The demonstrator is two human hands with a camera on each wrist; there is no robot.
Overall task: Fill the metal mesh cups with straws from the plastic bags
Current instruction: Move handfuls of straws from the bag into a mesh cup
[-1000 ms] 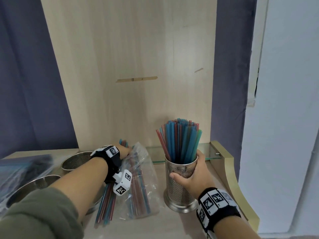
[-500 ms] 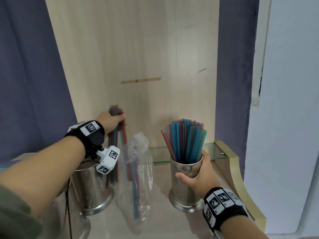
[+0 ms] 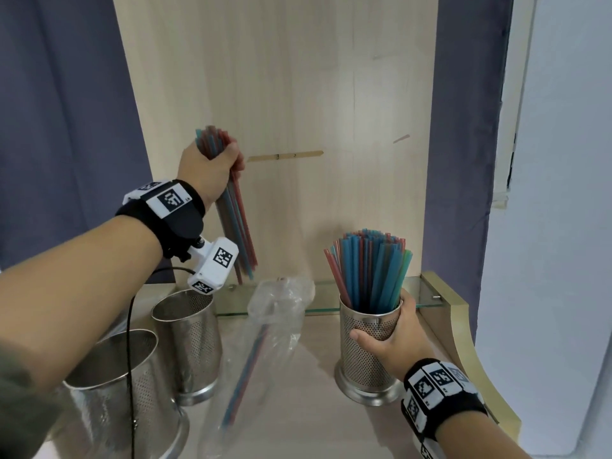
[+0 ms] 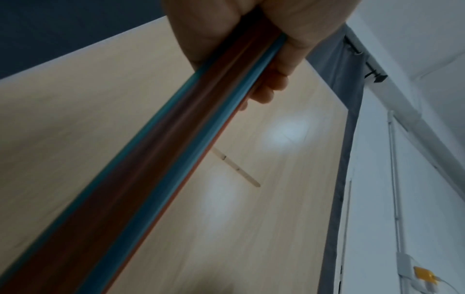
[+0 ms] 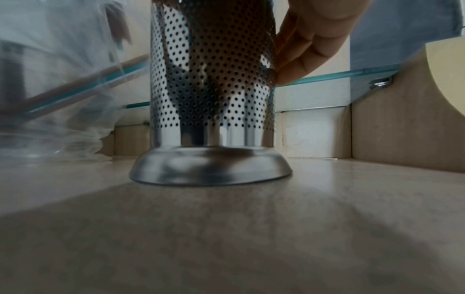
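My left hand point(image 3: 208, 167) is raised high and grips a bundle of blue and red straws point(image 3: 236, 213) near its top; the bundle point(image 4: 161, 169) hangs down clear of the plastic bag point(image 3: 275, 329). The bag sags upright on the counter with a few straws left inside. My right hand point(image 3: 394, 339) holds a perforated metal cup point(image 3: 361, 356) that stands on the counter, packed with straws point(image 3: 371, 270). In the right wrist view my fingers point(image 5: 299, 57) wrap the cup point(image 5: 211, 95) from the right.
Two more metal cups stand at the left, one point(image 3: 188, 342) under my left wrist and one point(image 3: 112, 385) nearer me. A glass shelf point(image 3: 417, 293) runs along the wooden back panel point(image 3: 291, 94). A curved wooden edge point(image 3: 463, 332) bounds the counter on the right.
My left hand has risen from the counter, pulling the straw bundle up out of the bag, which now sags with a few straws. My right hand stays on the filled cup.
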